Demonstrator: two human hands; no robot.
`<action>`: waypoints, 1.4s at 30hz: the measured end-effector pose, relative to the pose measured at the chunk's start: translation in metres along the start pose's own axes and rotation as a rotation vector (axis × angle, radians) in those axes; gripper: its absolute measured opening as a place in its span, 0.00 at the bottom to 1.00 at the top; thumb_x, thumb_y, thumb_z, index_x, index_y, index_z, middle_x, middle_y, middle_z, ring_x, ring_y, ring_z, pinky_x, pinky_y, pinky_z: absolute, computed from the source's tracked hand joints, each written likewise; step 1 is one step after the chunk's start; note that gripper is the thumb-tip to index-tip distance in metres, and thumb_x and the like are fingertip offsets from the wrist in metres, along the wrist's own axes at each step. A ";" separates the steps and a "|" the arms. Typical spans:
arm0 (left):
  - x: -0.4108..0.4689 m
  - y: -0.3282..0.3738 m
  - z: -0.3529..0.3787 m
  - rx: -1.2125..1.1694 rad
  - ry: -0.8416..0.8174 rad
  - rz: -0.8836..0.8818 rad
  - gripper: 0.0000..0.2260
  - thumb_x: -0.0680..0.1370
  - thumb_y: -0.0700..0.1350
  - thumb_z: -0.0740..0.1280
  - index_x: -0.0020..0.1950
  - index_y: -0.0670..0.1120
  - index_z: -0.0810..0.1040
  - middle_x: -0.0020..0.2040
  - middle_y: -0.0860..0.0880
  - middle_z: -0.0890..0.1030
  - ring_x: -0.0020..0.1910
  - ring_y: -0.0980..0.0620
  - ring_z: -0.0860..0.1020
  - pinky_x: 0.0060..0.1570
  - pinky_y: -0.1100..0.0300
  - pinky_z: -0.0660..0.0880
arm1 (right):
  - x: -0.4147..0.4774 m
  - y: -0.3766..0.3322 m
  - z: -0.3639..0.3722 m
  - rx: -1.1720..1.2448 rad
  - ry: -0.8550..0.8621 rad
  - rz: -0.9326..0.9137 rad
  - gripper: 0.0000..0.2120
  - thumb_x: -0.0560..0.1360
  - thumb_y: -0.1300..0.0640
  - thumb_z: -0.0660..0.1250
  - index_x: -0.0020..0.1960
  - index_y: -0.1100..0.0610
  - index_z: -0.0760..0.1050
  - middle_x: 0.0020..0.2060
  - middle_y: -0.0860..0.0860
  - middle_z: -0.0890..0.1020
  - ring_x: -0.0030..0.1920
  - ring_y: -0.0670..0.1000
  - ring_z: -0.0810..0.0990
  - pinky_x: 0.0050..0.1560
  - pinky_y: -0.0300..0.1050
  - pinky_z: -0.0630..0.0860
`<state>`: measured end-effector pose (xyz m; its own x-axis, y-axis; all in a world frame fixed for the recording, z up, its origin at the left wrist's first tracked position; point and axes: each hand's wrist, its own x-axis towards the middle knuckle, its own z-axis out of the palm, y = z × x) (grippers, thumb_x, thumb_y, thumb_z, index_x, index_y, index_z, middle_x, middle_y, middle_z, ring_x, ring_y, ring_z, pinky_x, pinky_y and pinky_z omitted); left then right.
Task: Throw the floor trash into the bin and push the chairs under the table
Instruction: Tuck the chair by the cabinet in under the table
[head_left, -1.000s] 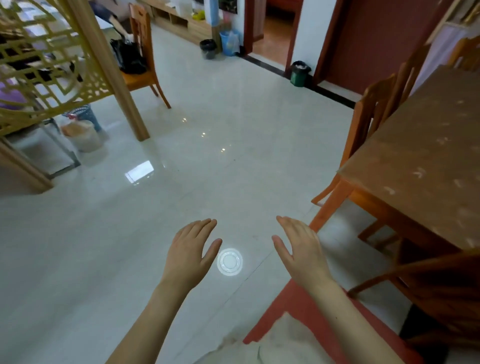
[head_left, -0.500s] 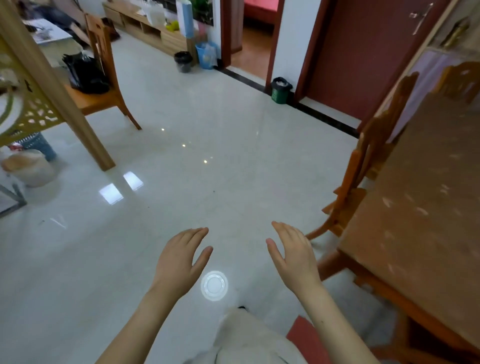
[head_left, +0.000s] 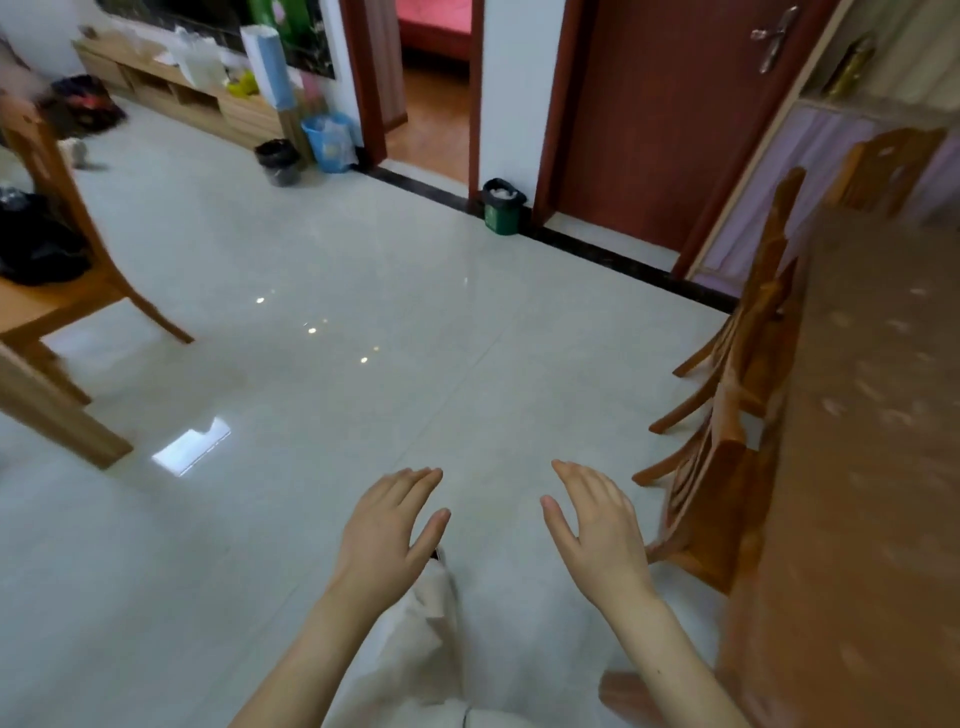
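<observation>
Wooden chairs (head_left: 727, 415) against table (head_left: 872, 415), green bin (head_left: 502, 210) (lined)

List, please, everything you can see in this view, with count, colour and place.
table: one, brown, right edge.
table chairs: three, orange wood; two along the table's side, one at its far end.
lone chair: one, orange wood, left, carrying a black bag.
door: one, dark red, shut, far right.
green bin: one, at the wall between open doorway and door, white trash inside.
black bin: one, by the low cabinet.
blue bin: one, beside the black bin.
left hand: one, fingers straight, empty, above the floor.
right hand: one, fingers straight, empty, near the table chairs.
</observation>
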<state>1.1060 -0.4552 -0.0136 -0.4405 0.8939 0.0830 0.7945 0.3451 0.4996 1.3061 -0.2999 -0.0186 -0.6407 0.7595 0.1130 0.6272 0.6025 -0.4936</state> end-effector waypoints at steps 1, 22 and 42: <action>0.030 -0.008 0.002 0.004 -0.018 0.025 0.25 0.80 0.61 0.51 0.71 0.50 0.71 0.68 0.54 0.74 0.70 0.52 0.68 0.69 0.56 0.62 | 0.024 0.004 0.004 -0.005 0.017 0.020 0.24 0.80 0.43 0.56 0.71 0.54 0.71 0.66 0.49 0.76 0.68 0.51 0.71 0.69 0.47 0.64; 0.587 -0.014 0.057 -0.004 -0.281 0.493 0.25 0.81 0.61 0.50 0.73 0.51 0.68 0.71 0.54 0.71 0.73 0.52 0.65 0.72 0.55 0.59 | 0.445 0.126 -0.020 -0.062 0.218 0.365 0.21 0.81 0.49 0.61 0.70 0.58 0.72 0.65 0.52 0.77 0.67 0.53 0.74 0.67 0.53 0.70; 1.052 0.092 0.154 0.131 -0.269 0.616 0.24 0.80 0.58 0.52 0.71 0.49 0.72 0.69 0.50 0.74 0.71 0.47 0.69 0.71 0.50 0.62 | 0.842 0.357 -0.098 -0.109 0.200 0.432 0.22 0.81 0.48 0.60 0.72 0.55 0.69 0.67 0.51 0.76 0.68 0.52 0.72 0.68 0.53 0.68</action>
<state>0.7800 0.5615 -0.0134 0.2137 0.9725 0.0927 0.9186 -0.2323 0.3198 1.0341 0.5783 -0.0156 -0.2207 0.9715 0.0863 0.8668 0.2359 -0.4394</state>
